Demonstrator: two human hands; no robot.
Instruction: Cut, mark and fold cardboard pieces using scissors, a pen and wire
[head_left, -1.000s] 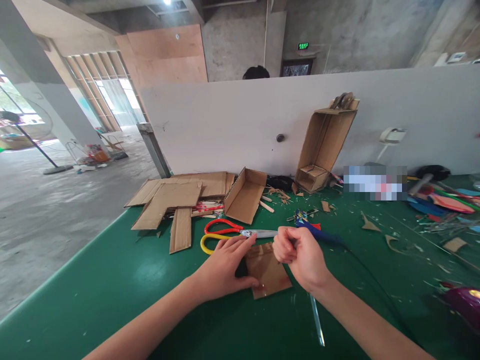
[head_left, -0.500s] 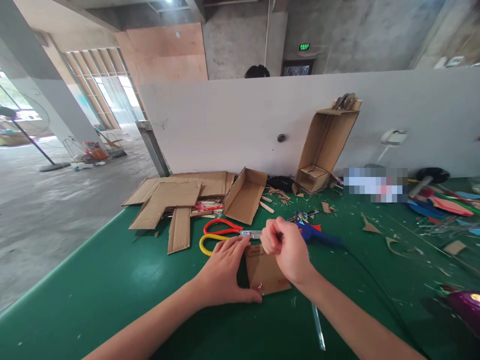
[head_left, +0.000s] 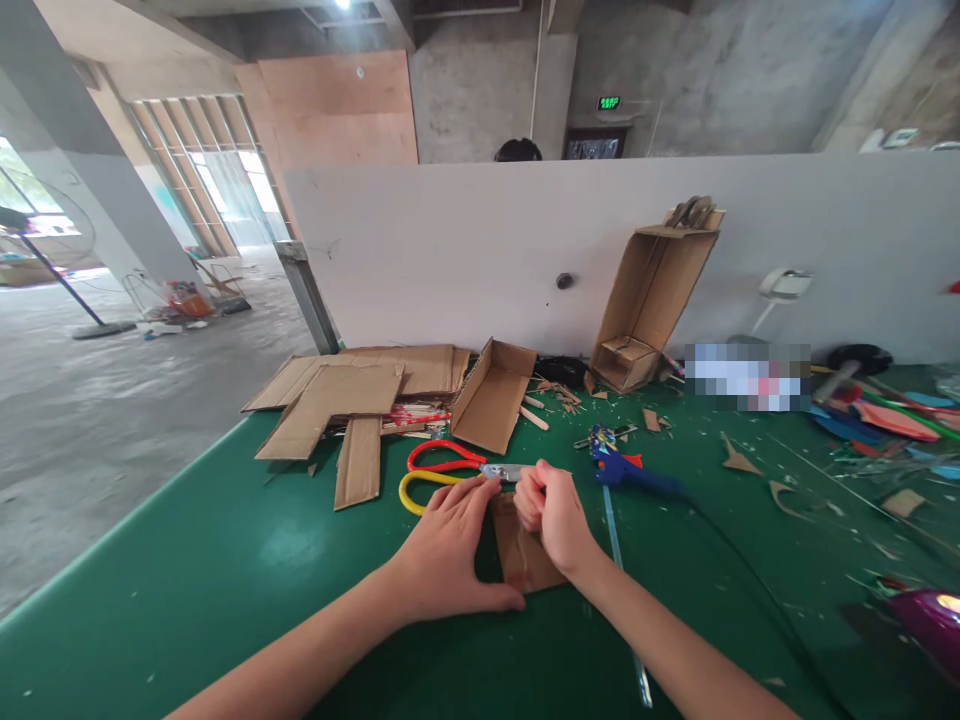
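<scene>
A small square of brown cardboard (head_left: 521,550) lies flat on the green tabletop in front of me, with a shiny streak on it. My left hand (head_left: 450,550) rests along its left side, palm down, fingers stretched forward and thumb at the near edge. Over its right part is my right hand (head_left: 556,515), curled closed; whatever its fingers may hold is hidden. Just beyond both hands lie scissors (head_left: 446,461) with one red and one yellow handle, blades pointing right. To the right rests a blue glue gun (head_left: 634,474), with a clear strip (head_left: 615,535) running near it.
Cardboard sheets (head_left: 367,375) and an open cardboard tray (head_left: 495,405) are at the back left. A tall cardboard box (head_left: 656,290) stands against the white partition (head_left: 450,250). Scraps and coloured pieces (head_left: 885,415) litter the right; a purple object (head_left: 930,620) sits near the right edge.
My right hand, still closed, has shifted slightly left and lower over the cardboard square, uncovering more of the glue gun and clear strip. My left hand stays in place.
</scene>
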